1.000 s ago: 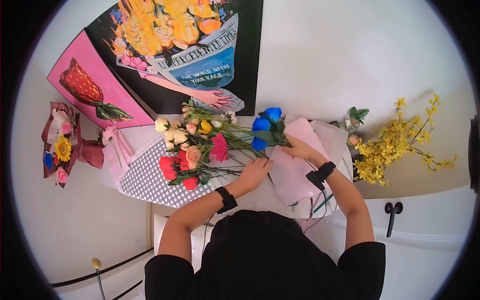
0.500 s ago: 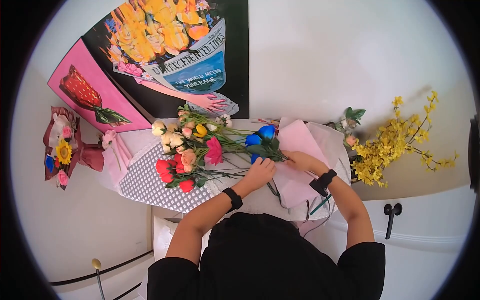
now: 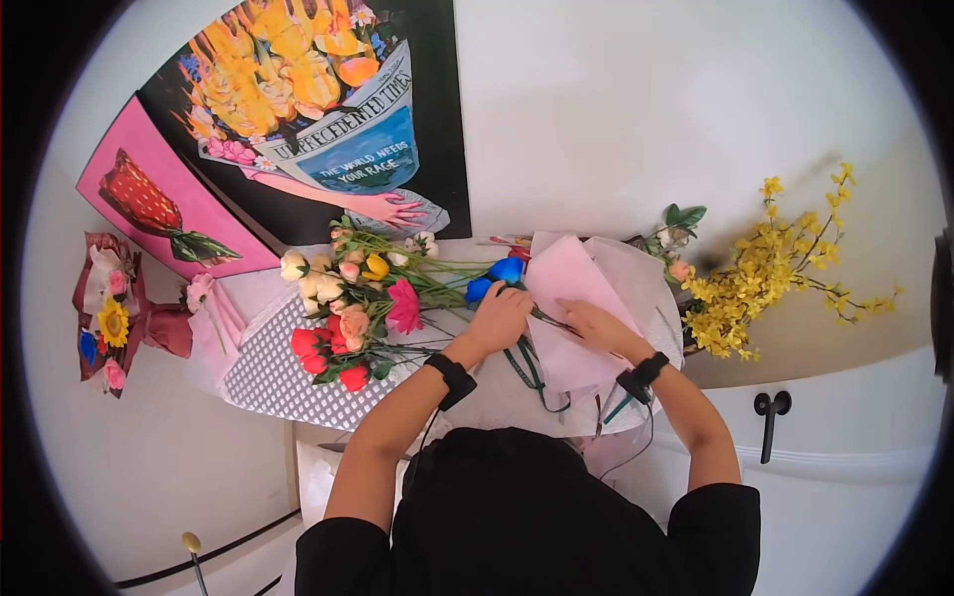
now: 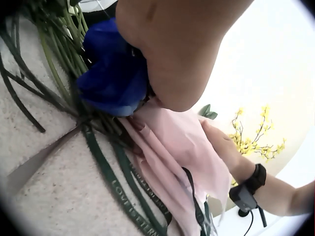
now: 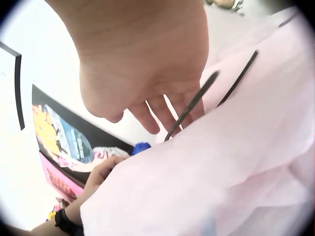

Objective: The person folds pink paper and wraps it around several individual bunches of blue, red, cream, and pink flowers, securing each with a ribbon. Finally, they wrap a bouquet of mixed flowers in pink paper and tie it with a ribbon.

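My left hand (image 3: 500,318) grips the blue roses (image 3: 505,270) just below their heads. In the left wrist view that hand covers part of a blue rose (image 4: 110,86), and its fingertips are hidden. The rose stems lead right across a sheet of pink wrapping paper (image 3: 568,273). Over this paper my right hand (image 3: 598,330) has its fingers extended beside the stem ends. A dark stem (image 5: 194,103) passes close to those fingers in the right wrist view. Dark green lettered ribbon (image 4: 106,169) trails on the table below the roses.
To the left lie red roses (image 3: 311,348), a magenta flower (image 3: 404,306) and cream roses (image 3: 320,286) with long stems. Yellow blossom branches (image 3: 740,308) stand at the right. A painting (image 3: 437,119) leans on the wall behind, and a wrapped bouquet (image 3: 114,323) is far left.
My left hand has moved from the stems on the table to just below the blue rose heads. My right hand's fingers have straightened beside the stem ends. The blue roses have shifted left and down.
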Demonstrator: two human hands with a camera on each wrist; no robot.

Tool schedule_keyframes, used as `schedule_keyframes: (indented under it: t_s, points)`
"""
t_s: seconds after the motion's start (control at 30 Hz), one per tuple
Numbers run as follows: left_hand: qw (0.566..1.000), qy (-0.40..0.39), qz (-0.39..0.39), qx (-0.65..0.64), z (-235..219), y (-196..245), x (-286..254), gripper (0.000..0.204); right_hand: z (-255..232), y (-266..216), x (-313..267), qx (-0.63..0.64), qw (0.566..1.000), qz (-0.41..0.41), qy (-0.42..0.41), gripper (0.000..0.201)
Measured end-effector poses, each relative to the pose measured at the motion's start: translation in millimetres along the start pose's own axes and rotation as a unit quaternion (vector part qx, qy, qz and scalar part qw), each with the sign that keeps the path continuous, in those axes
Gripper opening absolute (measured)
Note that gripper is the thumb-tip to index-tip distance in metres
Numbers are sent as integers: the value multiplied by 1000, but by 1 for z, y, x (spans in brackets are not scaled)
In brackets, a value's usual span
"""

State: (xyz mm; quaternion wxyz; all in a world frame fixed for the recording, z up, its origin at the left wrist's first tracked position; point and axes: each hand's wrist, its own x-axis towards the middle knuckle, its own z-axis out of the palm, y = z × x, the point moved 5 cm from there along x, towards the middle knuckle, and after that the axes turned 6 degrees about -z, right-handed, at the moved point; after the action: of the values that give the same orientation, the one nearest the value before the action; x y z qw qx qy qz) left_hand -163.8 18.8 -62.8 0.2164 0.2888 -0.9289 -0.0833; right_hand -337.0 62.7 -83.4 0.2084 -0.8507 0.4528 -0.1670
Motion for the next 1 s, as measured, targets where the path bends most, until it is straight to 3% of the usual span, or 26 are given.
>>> schedule_keyframes:
  t_s: [0.07,0.1,0.17,0.2,0.27,0.3,0.37,0.4,0.47,0.5,0.57,0.6,0.7,0.9,0.97,1.0]
  points:
    - [991,-56,-85,-90,1,-11,7,18,-22,14,-26,206,975,72,38,45]
    - [991,-56,-82,-93,1,-13,9,18,-27,20,-39,204,975,76,39,45]
    - [987,28,-94,-131,-1,-21,13,11,-31,25,-60,412,897,150,58,44]
    - [986,29,-91,-134,3,-23,17,11,-31,23,-66,410,897,153,60,44]
    - [978,3,-142,-151,10,-33,24,10,-53,-9,-62,301,943,96,104,37]
    - [978,2,-141,-153,12,-34,28,10,-55,-17,-57,300,943,98,104,37]
    - [975,-36,-192,-108,20,-41,33,13,-64,-33,-45,15,994,28,106,38]
    - [975,-38,-192,-107,20,-42,34,13,-61,-18,-43,16,994,29,107,38]
    - [971,-49,-181,-150,21,-44,36,17,-42,27,-38,36,986,161,-33,37]
    - [971,-49,-180,-149,20,-46,35,17,-44,31,-37,36,986,161,-31,37]
    - [981,-22,-124,-148,16,-45,30,21,-61,30,-37,297,905,291,91,35]
    - [981,-21,-123,-147,16,-46,28,21,-56,45,-38,297,905,290,92,35]
    - [984,5,-110,-140,11,-44,20,23,-42,82,-46,270,903,327,75,36]
    - [977,38,-126,-167,16,-47,18,21,-41,80,-61,45,930,362,37,40]
    - [975,24,-142,-169,16,-47,19,20,-41,56,-55,-78,970,228,-10,39]
    - [975,24,-143,-170,16,-46,20,20,-42,51,-55,-78,970,229,-11,39]
